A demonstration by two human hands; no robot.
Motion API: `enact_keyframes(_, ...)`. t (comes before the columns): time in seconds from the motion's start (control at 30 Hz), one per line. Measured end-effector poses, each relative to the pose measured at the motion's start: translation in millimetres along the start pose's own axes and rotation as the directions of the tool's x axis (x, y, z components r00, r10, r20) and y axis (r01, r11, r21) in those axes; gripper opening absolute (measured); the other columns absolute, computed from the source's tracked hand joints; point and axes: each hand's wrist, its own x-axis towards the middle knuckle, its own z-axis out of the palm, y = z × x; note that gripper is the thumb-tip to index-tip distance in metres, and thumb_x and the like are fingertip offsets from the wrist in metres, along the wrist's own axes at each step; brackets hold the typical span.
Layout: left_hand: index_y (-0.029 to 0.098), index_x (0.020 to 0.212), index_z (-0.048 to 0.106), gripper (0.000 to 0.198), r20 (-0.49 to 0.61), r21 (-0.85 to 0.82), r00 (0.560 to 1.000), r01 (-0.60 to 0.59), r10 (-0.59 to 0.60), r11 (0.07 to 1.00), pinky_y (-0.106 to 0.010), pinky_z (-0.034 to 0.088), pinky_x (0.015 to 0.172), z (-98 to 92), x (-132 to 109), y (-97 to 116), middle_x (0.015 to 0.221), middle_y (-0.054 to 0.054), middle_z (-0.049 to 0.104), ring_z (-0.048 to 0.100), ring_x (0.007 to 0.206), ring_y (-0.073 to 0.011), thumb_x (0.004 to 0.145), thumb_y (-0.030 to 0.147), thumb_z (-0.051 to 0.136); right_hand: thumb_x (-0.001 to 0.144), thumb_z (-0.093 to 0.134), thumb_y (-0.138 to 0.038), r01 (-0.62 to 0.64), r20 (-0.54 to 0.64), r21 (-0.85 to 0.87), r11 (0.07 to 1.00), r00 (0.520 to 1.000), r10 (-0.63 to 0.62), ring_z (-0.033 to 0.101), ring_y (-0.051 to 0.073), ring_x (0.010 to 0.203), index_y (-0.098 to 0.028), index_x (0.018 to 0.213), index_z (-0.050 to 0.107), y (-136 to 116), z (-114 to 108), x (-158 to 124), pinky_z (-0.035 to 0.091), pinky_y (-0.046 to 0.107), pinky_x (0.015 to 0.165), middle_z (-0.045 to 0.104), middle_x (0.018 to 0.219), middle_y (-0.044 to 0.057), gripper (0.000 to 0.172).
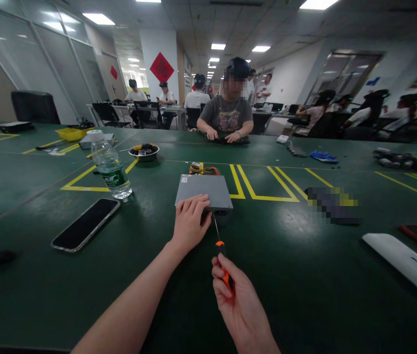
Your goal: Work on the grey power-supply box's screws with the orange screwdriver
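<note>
A grey metal computer power supply point(210, 189) lies on the green table with its socket side towards me. My left hand point(190, 223) grips its near left edge, fingers together over the top and thumb against the front face. In my right hand point(236, 290) is a screwdriver point(220, 244) with an orange and black handle. Its thin shaft points away from me, and the tip meets the front face beside the socket, close to my left thumb. Whether the tip sits in a screw is too small to tell. Coloured cables point(205, 170) bunch behind the power supply.
Left of me are a phone point(86, 225) and a water bottle point(108, 167). A metal bowl point(145, 156) holding tools stands farther back. A white object point(405, 265) lies at right. Across the table point(149, 275), a person point(226, 110) handles a dark object.
</note>
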Motion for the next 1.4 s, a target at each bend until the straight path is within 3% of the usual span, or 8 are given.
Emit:
enact_keyframes(0.27, 0.023, 0.102, 0.05, 0.02, 0.0, -0.005, 1.0, 0.001, -0.001, 1.0, -0.039, 0.031, 0.091, 0.1, 0, 0, 0.12, -0.003, 0.058, 0.048, 0.113, -0.0203, 0.082, 0.022, 0.051, 0.09, 0.048, -0.02, -0.174, -0.05, -0.008, 0.985, 0.984, 0.173, 0.053, 0.005, 0.053, -0.008, 0.096, 0.057, 2, 6, -3, 0.037, 0.01, 0.036, 0.058, 0.075, 0.005, 0.016)
enact_keyframes(0.53, 0.024, 0.103, 0.051, 0.021, -0.002, -0.015, 1.0, 0.003, -0.003, 1.0, -0.04, 0.032, 0.091, -0.2, 0, 0, 0.119, -0.003, 0.058, 0.049, 0.112, -0.0205, 0.081, 0.022, 0.052, 0.089, 0.046, -0.013, -0.069, 0.033, 0.019, 0.997, 0.997, 0.069, 0.044, 0.002, 0.044, -0.007, 0.087, 0.057, -1, 4, -4, 0.026, 0.009, 0.03, 0.055, 0.071, 0.004, 0.013)
enact_keyframes(0.77, 0.023, 0.103, 0.051, 0.022, 0.003, -0.005, 1.0, 0.008, -0.008, 1.0, -0.039, 0.032, 0.092, 0.5, -1, 0, 0.12, -0.003, 0.058, 0.048, 0.113, -0.02, 0.082, 0.021, 0.051, 0.09, 0.048, -0.022, -0.197, -0.052, 0.03, 0.98, 0.979, 0.198, 0.054, 0.005, 0.054, -0.008, 0.099, 0.056, 2, 7, -6, 0.036, 0.009, 0.036, 0.059, 0.08, 0.007, 0.019)
enact_keyframes(0.93, 0.023, 0.104, 0.05, 0.022, -0.002, 0.008, 1.0, -0.003, 0.003, 1.0, -0.039, 0.031, 0.092, 0.7, -1, 0, 0.12, -0.003, 0.058, 0.048, 0.114, -0.0198, 0.082, 0.022, 0.051, 0.088, 0.05, -0.023, -0.102, -0.023, -0.165, 0.981, 0.995, 0.099, 0.052, 0.007, 0.052, -0.007, 0.092, 0.059, 2, 5, -4, 0.036, 0.013, 0.036, 0.059, 0.072, 0.007, 0.02)
enact_keyframes(1.13, 0.023, 0.104, 0.051, 0.022, -0.009, 0.004, 1.0, 0.002, -0.002, 1.0, -0.039, 0.031, 0.092, 1.1, -1, 0, 0.12, -0.003, 0.058, 0.048, 0.113, -0.0202, 0.081, 0.022, 0.051, 0.066, 0.071, -0.008, 0.145, 0.022, -0.241, 0.96, 0.989, -0.144, 0.052, 0.007, 0.056, -0.011, 0.076, 0.06, 1, -6, -3, 0.04, 0.012, 0.042, 0.056, 0.066, 0.001, 0.015)
enact_keyframes(1.23, 0.023, 0.103, 0.051, 0.022, -0.006, -0.006, 1.0, 0.002, -0.002, 1.0, -0.04, 0.031, 0.092, 0.4, -1, 1, 0.12, -0.003, 0.058, 0.048, 0.113, -0.0203, 0.082, 0.021, 0.051, 0.077, 0.063, -0.014, 0.048, -0.031, -0.161, 0.986, 0.998, -0.053, 0.054, 0.007, 0.057, -0.01, 0.083, 0.061, 1, -4, -5, 0.039, 0.012, 0.04, 0.058, 0.071, 0.003, 0.007)
enact_keyframes(1.33, 0.024, 0.103, 0.05, 0.022, -0.007, -0.008, 1.0, 0.0, 0.0, 1.0, -0.04, 0.031, 0.092, 0.0, -1, 1, 0.12, -0.003, 0.058, 0.048, 0.113, -0.0204, 0.082, 0.021, 0.051, 0.087, 0.05, -0.02, -0.115, -0.062, -0.124, 0.986, 0.992, 0.108, 0.054, 0.007, 0.054, -0.009, 0.092, 0.06, 3, 5, -8, 0.035, 0.011, 0.036, 0.058, 0.071, 0.006, 0.016)
enact_keyframes(1.4, 0.024, 0.103, 0.05, 0.022, -0.007, -0.008, 1.0, 0.003, -0.003, 1.0, -0.04, 0.031, 0.092, 0.1, -1, 1, 0.12, -0.003, 0.058, 0.048, 0.113, -0.0204, 0.082, 0.021, 0.051, 0.09, 0.045, -0.021, -0.133, -0.043, -0.113, 0.985, 0.991, 0.129, 0.051, 0.006, 0.05, -0.008, 0.092, 0.06, 4, 9, -11, 0.032, 0.01, 0.033, 0.057, 0.068, 0.005, 0.02)
